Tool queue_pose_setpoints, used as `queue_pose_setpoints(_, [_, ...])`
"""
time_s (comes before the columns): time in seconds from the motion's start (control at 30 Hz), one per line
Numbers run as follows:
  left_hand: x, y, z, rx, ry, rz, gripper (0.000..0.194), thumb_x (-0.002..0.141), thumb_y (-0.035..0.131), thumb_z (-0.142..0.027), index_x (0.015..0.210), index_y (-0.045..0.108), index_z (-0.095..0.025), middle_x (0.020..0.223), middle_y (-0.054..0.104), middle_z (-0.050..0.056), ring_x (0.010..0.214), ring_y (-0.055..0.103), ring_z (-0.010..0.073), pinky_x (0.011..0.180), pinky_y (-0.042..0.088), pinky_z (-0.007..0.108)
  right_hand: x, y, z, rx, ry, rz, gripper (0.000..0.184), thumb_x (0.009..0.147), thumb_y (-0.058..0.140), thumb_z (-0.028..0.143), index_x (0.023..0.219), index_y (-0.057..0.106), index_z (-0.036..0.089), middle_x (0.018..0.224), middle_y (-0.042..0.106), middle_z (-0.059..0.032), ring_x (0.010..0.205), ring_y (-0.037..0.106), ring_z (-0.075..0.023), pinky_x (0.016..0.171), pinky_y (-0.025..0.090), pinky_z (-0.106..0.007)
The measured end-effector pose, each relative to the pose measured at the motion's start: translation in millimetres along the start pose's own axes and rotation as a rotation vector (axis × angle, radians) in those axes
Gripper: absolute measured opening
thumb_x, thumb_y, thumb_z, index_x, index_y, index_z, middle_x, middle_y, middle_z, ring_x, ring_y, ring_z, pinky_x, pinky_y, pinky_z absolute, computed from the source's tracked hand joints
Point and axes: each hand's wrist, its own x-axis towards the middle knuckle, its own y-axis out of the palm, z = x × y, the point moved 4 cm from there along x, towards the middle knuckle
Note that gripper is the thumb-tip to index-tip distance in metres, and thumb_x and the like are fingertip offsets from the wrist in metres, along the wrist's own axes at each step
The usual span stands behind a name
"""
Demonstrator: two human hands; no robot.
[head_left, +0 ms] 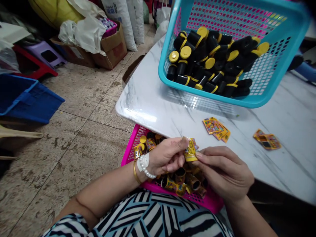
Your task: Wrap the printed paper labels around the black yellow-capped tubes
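Between my two hands is a small, shiny yellow printed sleeve [190,150]; whether a canister sits inside it I cannot tell. My left hand [168,154] pinches its left side with the thumb on top. At its lower right edge, the thumb and fingers of my right hand [223,171] grip it. Under my hands a pink basket [128,148] holds black canisters in similar printed sleeves [180,175], partly hidden by my wrists. On the marble-patterned table lie a fanned stack of flat printed sleeves [217,129] and a smaller pile of sleeves [267,139].
A turquoise basket [212,96] full of black canisters with yellow lids [207,62] stands on the table [148,102]. On the floor at left are a blue crate [32,102], a purple stool [45,54] and cardboard boxes [111,49]. White sacks [120,23] stand behind.
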Motion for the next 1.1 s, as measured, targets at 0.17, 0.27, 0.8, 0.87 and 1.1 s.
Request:
queue_pose_setpoints(0.17, [-4.6, 1.0, -4.7, 0.039, 0.079, -0.090, 0.042, 0.083, 0.072, -0.055, 0.088, 0.057, -0.017, 0.046, 0.052, -0.010, 0.026, 0.029, 0.0007, 0.028, 0.014, 0.014, -13.9, 2.8, -9.2, -0.022, 0.105, -0.103, 0.049, 0.076, 0.081, 0.007, 0.118, 0.072, 0.031, 0.099, 0.068, -0.0023, 0.083, 0.068, -0.0169, 0.070, 0.059, -0.031])
queue_pose_setpoints(0.27, [-5.2, 4.7, -8.3, 0.014, 0.167, -0.157, 0.038, 0.079, 0.080, -0.047, 0.088, 0.061, -0.015, 0.053, 0.056, -0.009, 0.032, 0.034, -0.0002, 0.032, 0.021, 0.013, -24.7, 9.9, -13.1, 0.017, 0.230, -0.205, 0.056, 0.072, 0.086, 0.014, 0.123, 0.068, 0.028, 0.104, 0.069, -0.0042, 0.089, 0.069, -0.0197, 0.074, 0.062, -0.033])
queue_pose_setpoints(0.8, [-2.2, 7.9, -21.2, 0.209, 0.227, -0.109, 0.051, 0.081, 0.073, -0.057, 0.108, 0.063, -0.016, 0.060, 0.053, -0.008, 0.039, 0.038, 0.0024, 0.038, 0.027, 0.016, -14.7, 7.6, -14.5, 0.142, 0.447, -0.268, 0.029, 0.075, 0.084, 0.020, 0.103, 0.078, 0.025, 0.095, 0.079, -0.0056, 0.081, 0.076, -0.0215, 0.073, 0.065, -0.034])
queue_pose_setpoints(0.87, [-4.8, 6.4, -29.0, 0.280, 0.279, -0.111, 0.043, 0.080, 0.077, -0.050, 0.100, 0.065, -0.015, 0.068, 0.059, -0.004, 0.052, 0.049, 0.0045, 0.048, 0.039, 0.017, -13.2, 5.7, -11.2, 0.045, 0.354, -0.242, 0.034, 0.073, 0.085, 0.018, 0.104, 0.079, 0.028, 0.099, 0.079, -0.0052, 0.085, 0.075, -0.0221, 0.074, 0.064, -0.033])
queue_pose_setpoints(1.1, [-8.6, 4.4, -23.9, 0.311, 0.272, -0.007, 0.036, 0.085, 0.073, -0.044, 0.106, 0.063, -0.016, 0.073, 0.066, -0.001, 0.042, 0.049, 0.0036, 0.040, 0.038, 0.016, -17.8, 27.3, -30.8, 0.689, 0.841, -0.099, 0.019, 0.080, 0.081, 0.037, 0.087, 0.078, 0.019, 0.063, 0.075, -0.0039, 0.053, 0.072, -0.0189, 0.055, 0.062, -0.029])
